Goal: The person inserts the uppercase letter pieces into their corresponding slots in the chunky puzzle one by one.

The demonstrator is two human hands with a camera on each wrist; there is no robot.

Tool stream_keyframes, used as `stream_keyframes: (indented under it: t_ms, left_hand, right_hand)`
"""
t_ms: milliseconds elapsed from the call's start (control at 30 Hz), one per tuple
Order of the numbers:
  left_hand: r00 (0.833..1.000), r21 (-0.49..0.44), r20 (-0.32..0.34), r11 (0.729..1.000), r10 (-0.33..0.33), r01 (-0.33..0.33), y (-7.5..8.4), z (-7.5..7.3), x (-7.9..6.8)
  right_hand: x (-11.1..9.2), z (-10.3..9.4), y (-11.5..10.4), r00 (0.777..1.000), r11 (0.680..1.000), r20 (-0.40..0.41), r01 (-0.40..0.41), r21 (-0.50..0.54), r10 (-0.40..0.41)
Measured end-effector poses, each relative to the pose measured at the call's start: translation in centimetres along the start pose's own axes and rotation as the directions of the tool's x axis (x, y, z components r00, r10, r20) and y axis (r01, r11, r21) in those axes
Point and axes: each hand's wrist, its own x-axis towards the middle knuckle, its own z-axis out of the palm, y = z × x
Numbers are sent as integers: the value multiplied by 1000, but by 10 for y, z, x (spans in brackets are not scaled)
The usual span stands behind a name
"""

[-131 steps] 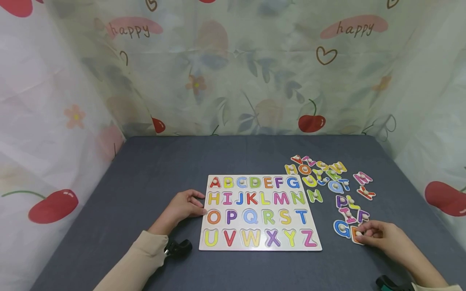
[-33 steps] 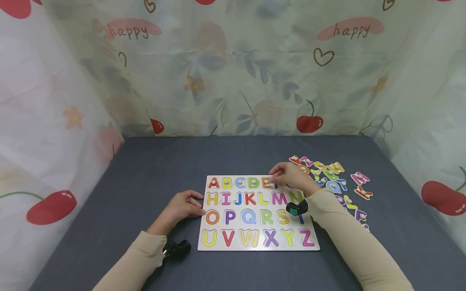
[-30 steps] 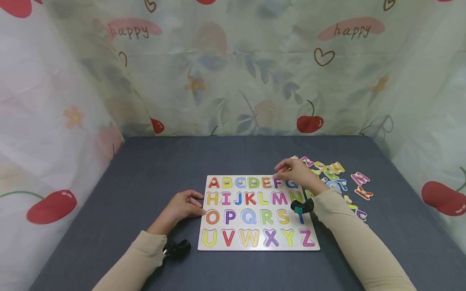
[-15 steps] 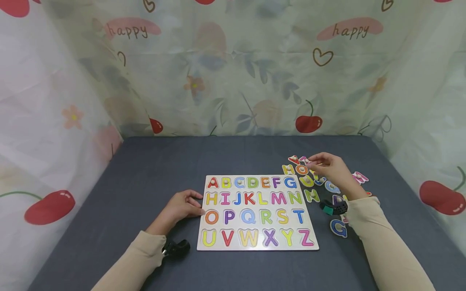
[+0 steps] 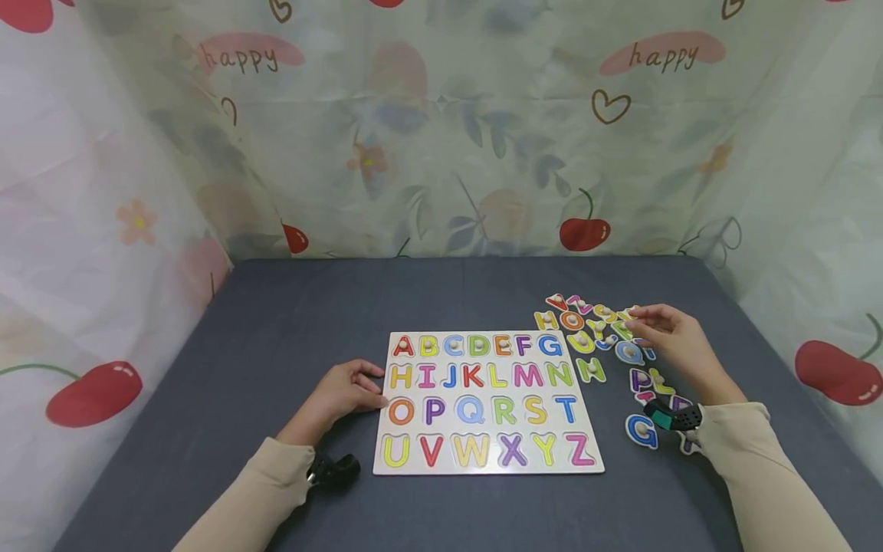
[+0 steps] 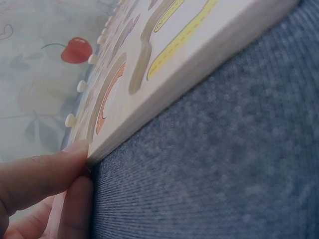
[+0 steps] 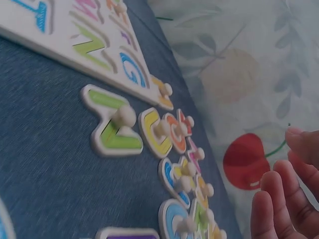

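The wooden alphabet puzzle board (image 5: 486,391) lies flat. My left hand (image 5: 350,387) holds its left edge; in the left wrist view, the thumb (image 6: 75,152) bears on the edge beside the O recess. Knobbed pieces A (image 5: 403,346), B, C, D and an E piece (image 5: 503,346) sit in the top row; the other recesses show bare printed letters. My right hand (image 5: 669,337) is over the right-hand pieces, holding nothing; its fingers (image 7: 289,189) are apart in the right wrist view. Under its fingertips lie a green R (image 5: 623,330) and a partly covered yellow W.
Loose knobbed letters scatter right of the board, among them an N (image 5: 591,371), a Q (image 5: 629,353), a P (image 5: 639,379) and a G (image 5: 641,432). Others sit partly behind the right wrist's black camera (image 5: 672,416). A patterned curtain (image 5: 448,153) hangs behind the dark table (image 5: 310,307).
The E piece, earlier pinched by my right hand at the table's right, is now in the board. That hand has since let go and moved right over the loose letters. My left hand stays put.
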Motion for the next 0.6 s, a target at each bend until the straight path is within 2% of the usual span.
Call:
stream_keyframes:
  t_ms: [167, 367, 600]
  left_hand:
    - [1000, -10, 1, 1000, 2, -2, -2, 0, 1]
    - [1000, 1, -1, 1000, -5, 5, -1, 0, 1]
    - [1000, 6, 2, 1000, -7, 7, 0, 0, -1]
  right_hand:
    - [-17, -11, 10, 1000, 998, 1, -26, -49, 26]
    - [-37, -27, 21, 1000, 1000, 12, -23, -6, 23]
    - [-57, -36, 39, 998, 997, 32, -43, -59, 45]
